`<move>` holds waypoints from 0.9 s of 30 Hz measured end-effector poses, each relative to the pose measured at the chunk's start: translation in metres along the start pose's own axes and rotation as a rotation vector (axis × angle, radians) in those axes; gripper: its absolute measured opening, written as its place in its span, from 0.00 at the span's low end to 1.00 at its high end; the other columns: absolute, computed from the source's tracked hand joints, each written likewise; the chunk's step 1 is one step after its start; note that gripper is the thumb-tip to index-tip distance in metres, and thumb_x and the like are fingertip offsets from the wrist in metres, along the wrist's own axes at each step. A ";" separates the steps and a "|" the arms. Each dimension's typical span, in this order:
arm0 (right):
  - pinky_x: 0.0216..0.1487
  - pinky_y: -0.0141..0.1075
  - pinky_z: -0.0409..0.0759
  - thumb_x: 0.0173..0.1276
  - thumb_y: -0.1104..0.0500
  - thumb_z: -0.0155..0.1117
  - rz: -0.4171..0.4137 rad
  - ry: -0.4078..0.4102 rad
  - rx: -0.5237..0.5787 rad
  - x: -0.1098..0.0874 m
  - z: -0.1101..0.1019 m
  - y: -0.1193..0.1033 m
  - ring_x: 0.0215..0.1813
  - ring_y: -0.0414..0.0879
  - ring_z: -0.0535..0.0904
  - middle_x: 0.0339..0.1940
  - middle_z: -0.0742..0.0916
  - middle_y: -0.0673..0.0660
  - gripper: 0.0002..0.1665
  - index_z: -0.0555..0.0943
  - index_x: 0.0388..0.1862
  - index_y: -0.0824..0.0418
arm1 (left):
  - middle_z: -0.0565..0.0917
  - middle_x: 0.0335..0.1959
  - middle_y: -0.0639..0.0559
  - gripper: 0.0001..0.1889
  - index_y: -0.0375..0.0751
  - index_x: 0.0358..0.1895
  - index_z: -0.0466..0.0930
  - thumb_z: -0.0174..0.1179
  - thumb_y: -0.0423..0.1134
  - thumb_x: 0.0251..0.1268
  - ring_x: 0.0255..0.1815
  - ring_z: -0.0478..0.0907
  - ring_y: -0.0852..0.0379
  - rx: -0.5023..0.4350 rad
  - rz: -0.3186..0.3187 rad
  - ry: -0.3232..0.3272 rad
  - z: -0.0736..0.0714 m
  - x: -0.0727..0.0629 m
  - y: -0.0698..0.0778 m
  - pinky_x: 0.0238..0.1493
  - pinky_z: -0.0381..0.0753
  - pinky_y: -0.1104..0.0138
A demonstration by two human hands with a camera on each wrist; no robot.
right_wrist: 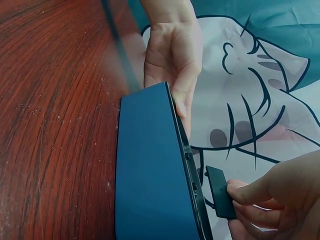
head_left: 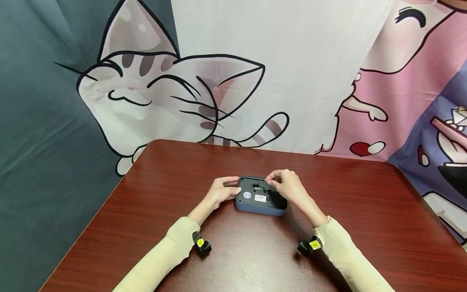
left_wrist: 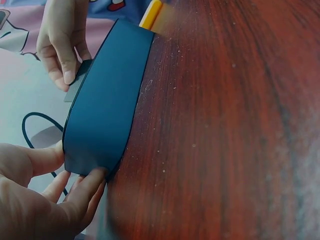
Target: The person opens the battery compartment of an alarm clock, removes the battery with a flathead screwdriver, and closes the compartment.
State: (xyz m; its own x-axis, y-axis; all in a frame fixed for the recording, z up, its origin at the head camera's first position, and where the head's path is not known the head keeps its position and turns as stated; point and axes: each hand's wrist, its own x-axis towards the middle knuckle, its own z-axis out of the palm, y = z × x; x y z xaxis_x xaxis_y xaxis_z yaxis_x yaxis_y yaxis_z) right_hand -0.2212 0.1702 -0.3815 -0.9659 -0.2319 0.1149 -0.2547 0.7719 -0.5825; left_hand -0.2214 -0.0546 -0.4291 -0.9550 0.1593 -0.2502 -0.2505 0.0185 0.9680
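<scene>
A cloth backdrop point(head_left: 310, 81) printed with a cartoon cat point(head_left: 131, 97) is hanging behind a glossy reddish-brown table point(head_left: 255, 251). Out on that table a blue box point(head_left: 261, 210) is lying with its dark back facing up, a white label point(head_left: 260, 198) showing there. Just above the back is sitting a small dark cover point(right_wrist: 221, 192); whether it is touching the box I cannot tell. The right hand point(head_left: 288, 186) is pinching the cover between thumb and fingertips, while the left hand point(head_left: 220, 192) is clamping the box's left end, thumb over the top edge. Farther out, pale sleeves point(head_left: 166, 247) are covering the forearms.

The cover could be catching askew if the right hand is tipping it, or dropping if the pinch is too light; a slack left grip could be letting the box slide on the smooth tabletop. The box's long axis is running left to right, its right end angling slightly toward the person. The cover's tabs are pointing at the box, its long edge running roughly alongside.
</scene>
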 end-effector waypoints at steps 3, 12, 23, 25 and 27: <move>0.27 0.32 0.75 0.65 0.60 0.66 0.001 -0.001 0.002 -0.002 -0.002 0.001 0.25 0.41 0.76 0.29 0.88 0.54 0.05 0.86 0.36 0.61 | 0.78 0.59 0.34 0.25 0.32 0.62 0.74 0.61 0.23 0.58 0.41 0.81 0.57 -0.004 0.011 -0.006 0.000 0.000 0.000 0.48 0.86 0.61; 0.28 0.32 0.74 0.65 0.61 0.66 0.016 0.007 0.006 -0.010 -0.010 0.007 0.28 0.43 0.77 0.31 0.88 0.55 0.04 0.86 0.35 0.60 | 0.77 0.60 0.31 0.25 0.31 0.62 0.73 0.61 0.23 0.59 0.42 0.81 0.56 -0.006 0.026 -0.013 0.001 0.001 -0.001 0.48 0.86 0.60; 0.30 0.32 0.76 0.65 0.61 0.65 0.067 -0.002 0.015 -0.011 -0.022 0.020 0.31 0.45 0.78 0.36 0.89 0.58 0.06 0.86 0.37 0.60 | 0.77 0.59 0.33 0.25 0.32 0.62 0.74 0.61 0.22 0.58 0.42 0.82 0.56 -0.010 0.016 -0.010 0.000 0.001 -0.002 0.49 0.85 0.60; 0.29 0.32 0.76 0.66 0.60 0.65 0.075 -0.006 0.021 -0.012 -0.024 0.022 0.30 0.45 0.77 0.37 0.88 0.58 0.06 0.86 0.37 0.61 | 0.77 0.59 0.33 0.25 0.32 0.62 0.74 0.61 0.22 0.58 0.42 0.82 0.56 -0.012 0.014 -0.009 0.000 0.001 -0.002 0.49 0.85 0.61; 0.28 0.31 0.75 0.66 0.60 0.64 0.077 -0.005 0.023 -0.013 -0.026 0.024 0.30 0.45 0.77 0.37 0.88 0.59 0.06 0.86 0.38 0.61 | 0.77 0.59 0.33 0.25 0.31 0.62 0.74 0.61 0.22 0.58 0.42 0.82 0.56 -0.008 0.019 -0.010 0.000 0.001 -0.002 0.49 0.85 0.61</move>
State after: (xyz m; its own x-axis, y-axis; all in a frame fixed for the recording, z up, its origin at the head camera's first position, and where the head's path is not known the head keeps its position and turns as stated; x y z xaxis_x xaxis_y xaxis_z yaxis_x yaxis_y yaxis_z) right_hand -0.2160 0.2066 -0.3762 -0.9824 -0.1751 0.0653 -0.1784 0.7739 -0.6076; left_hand -0.2219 -0.0541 -0.4315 -0.9579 0.1694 -0.2317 -0.2339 0.0074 0.9722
